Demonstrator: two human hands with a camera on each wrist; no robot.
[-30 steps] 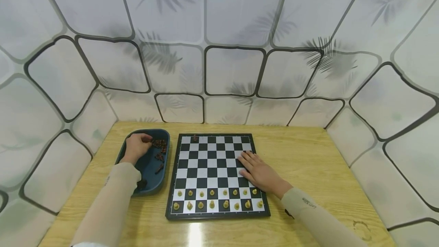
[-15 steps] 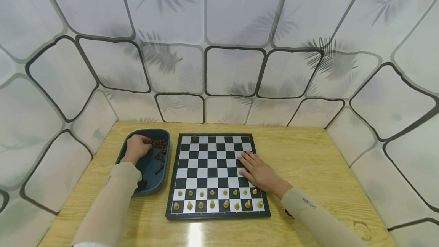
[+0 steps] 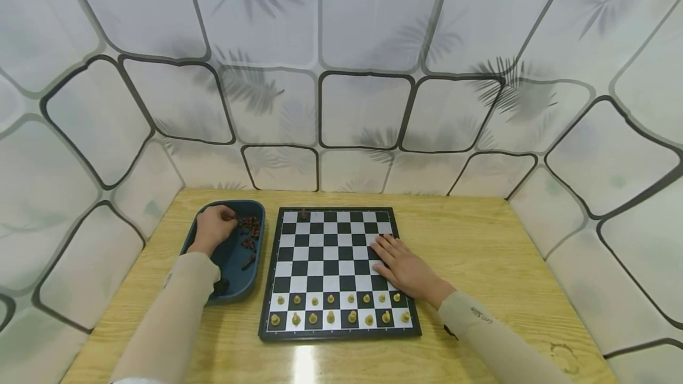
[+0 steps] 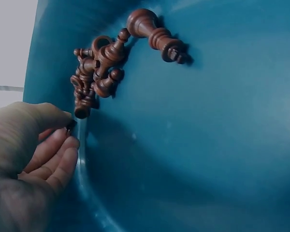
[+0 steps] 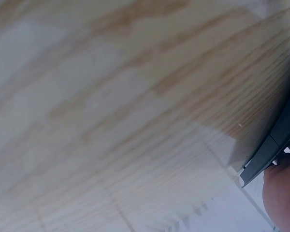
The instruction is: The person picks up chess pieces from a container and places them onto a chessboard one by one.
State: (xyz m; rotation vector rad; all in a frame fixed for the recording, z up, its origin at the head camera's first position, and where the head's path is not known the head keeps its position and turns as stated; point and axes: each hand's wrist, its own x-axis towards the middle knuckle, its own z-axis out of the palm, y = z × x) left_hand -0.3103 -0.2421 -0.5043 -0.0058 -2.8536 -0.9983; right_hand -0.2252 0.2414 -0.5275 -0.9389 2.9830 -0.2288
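Pale patterned walls point(image 3: 363, 111) surround the wooden bench point(image 3: 469, 236). Thumb and fingertips of my left grip point(image 3: 213, 230) pinch a small dark piece point(image 4: 71, 126) inside the blue tub point(image 3: 235, 274), just beside heaped brown chessmen point(image 4: 108, 55). Right of the tub lies the chessboard point(image 3: 330, 252), yellow pieces point(image 3: 331, 317) in two near rows. My right grip point(image 3: 408, 268) rests on its right side, fingers extended, holding nothing.

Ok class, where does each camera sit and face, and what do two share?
Head: worn there, facing forward and down at chessboard; left hand, right hand show.
Left wrist: worn there, facing into blue bin; left hand shows.
Right wrist: worn there, facing tabletop; part of right hand shows.
Head and left wrist share brown pieces.
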